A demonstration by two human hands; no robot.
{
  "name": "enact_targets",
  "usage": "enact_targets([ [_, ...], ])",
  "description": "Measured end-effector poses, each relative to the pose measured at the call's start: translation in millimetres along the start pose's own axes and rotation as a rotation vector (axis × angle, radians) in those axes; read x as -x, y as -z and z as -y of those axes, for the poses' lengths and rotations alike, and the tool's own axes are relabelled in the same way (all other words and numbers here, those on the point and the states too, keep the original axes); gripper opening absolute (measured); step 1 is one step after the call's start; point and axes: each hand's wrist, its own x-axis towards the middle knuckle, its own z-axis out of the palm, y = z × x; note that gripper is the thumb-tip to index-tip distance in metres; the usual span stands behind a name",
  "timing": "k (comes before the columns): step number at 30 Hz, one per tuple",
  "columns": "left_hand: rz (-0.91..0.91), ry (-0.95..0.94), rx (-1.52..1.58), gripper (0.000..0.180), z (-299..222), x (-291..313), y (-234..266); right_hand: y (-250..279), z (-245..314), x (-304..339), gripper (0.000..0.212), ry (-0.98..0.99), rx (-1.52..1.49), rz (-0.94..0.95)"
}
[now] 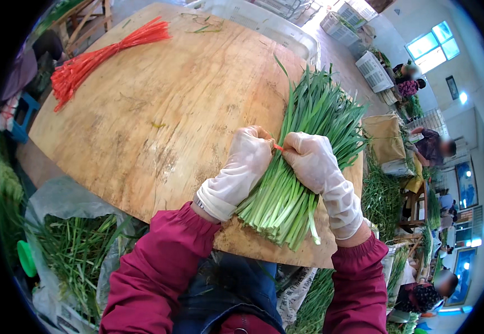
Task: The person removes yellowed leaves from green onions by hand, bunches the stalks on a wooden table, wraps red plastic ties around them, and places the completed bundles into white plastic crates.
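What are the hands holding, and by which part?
The left hand and right hand pinch a red tie on either side of a short visible bit, over the green stalks.

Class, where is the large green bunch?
In the head view, the green bunch lies right of centre on the wooden tabletop, partly under the right hand.

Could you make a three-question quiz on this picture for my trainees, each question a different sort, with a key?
1. What spans the gap between the gloved left hand and the gloved right hand?

2. True or false: the pile of red strips lies to the right of the green bundle.

3. Which way do the bundle's pale stalk ends point?
A. Toward the person's body
B. Toward the far edge of the wooden tabletop

Key:
1. A short red strip.
2. False; the pile lies to its left.
3. A
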Motion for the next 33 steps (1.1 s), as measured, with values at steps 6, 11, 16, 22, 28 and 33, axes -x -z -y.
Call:
enact_targets([
  [6,-0.062,0.087,0.238,0.006,11,-4,-1,2,7,-3,0.012,-0.070,0.096,0.054],
  [11,-0.102,0.064,0.111,0.009,-2,6,-9,0,6,-3,0.012,-0.095,0.155,0.046],
  [16,-0.076,0.041,-0.020,0.011,-14,15,-12,-2,6,-2,0.012,-0.083,0.178,0.032],
  [22,-0.085,0.117,0.235,0.009,-12,16,-11,-2,8,-3,0.012,-0.093,0.206,0.048],
  [28,0.053,0.045,0.122,0.014,-10,18,-9,-3,5,-1,0.012,-0.071,0.192,0.020],
  [33,0.083,0.024,0.100,0.013,-10,20,-9,-4,5,-1,0.013,-0.091,0.184,0.015],
])
